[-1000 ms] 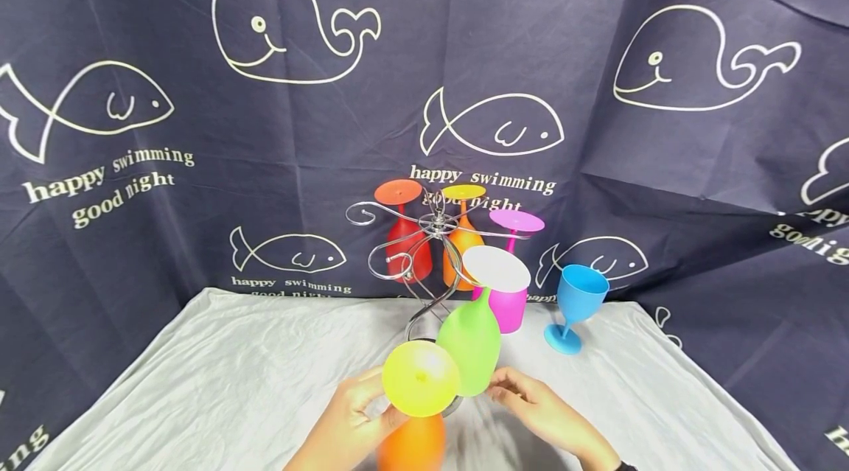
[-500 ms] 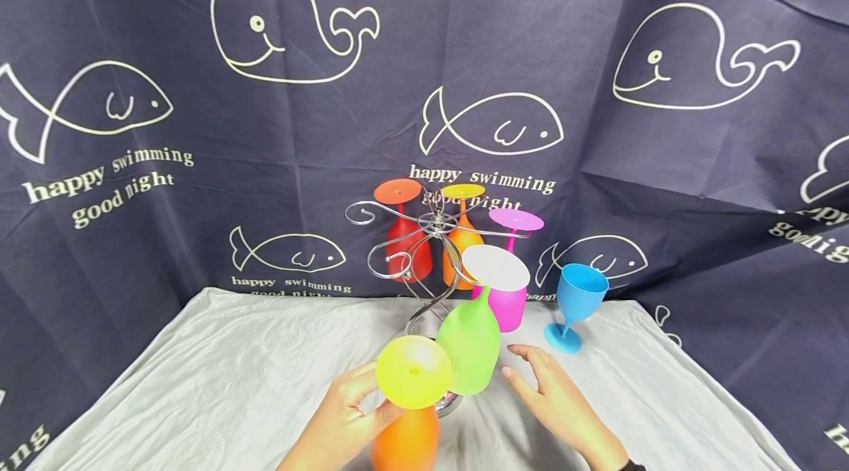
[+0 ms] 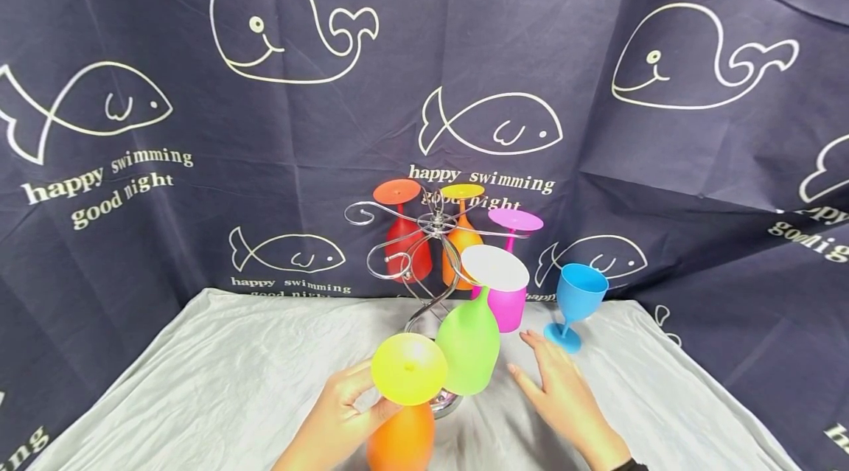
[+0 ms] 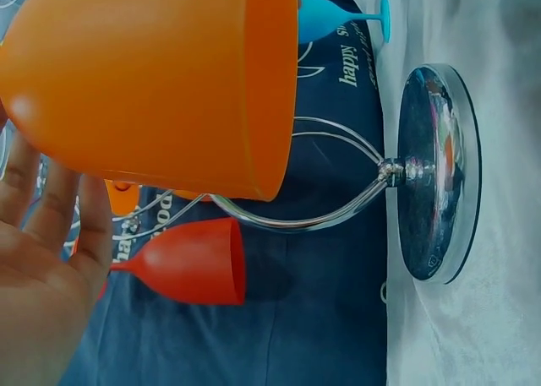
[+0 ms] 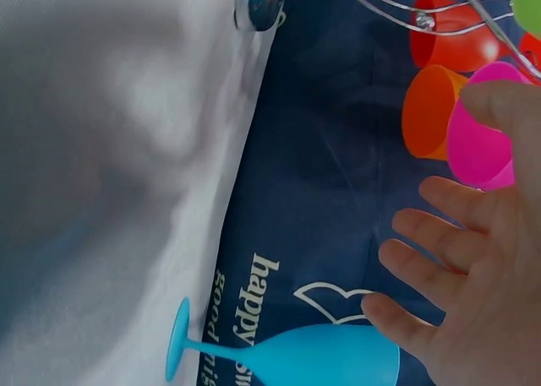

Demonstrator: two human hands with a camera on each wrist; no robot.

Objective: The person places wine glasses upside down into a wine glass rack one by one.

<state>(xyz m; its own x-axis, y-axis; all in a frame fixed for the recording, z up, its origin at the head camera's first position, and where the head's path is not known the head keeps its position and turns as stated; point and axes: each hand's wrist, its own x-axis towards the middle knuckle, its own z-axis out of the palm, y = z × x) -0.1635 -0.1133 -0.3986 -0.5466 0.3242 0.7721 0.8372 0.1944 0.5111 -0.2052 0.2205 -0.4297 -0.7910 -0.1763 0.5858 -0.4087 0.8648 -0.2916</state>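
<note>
My left hand (image 3: 334,412) holds an orange goblet (image 3: 401,441) upside down near its stem, its yellow-looking foot on top. In the left wrist view the bowl (image 4: 152,82) fills the upper left, mouth toward the table. The goblet is in front of a chrome goblet rack (image 3: 436,224). A green goblet (image 3: 469,346) hangs inverted on the rack's near side, right beside the orange one. My right hand (image 3: 567,401), fingers extended and holding nothing, is over the cloth between the green goblet and an upright blue goblet (image 3: 582,294).
A red goblet (image 3: 409,250), another orange goblet (image 3: 464,242) and a magenta goblet (image 3: 507,309) also hang inverted on the rack. Its round chrome base (image 4: 431,175) stands on the white cloth (image 3: 219,382). A dark printed curtain (image 3: 298,139) rises behind the table.
My right hand has moved away from the green goblet, right and forward, its fingers straightening. My left hand has shifted slightly left with the orange goblet.
</note>
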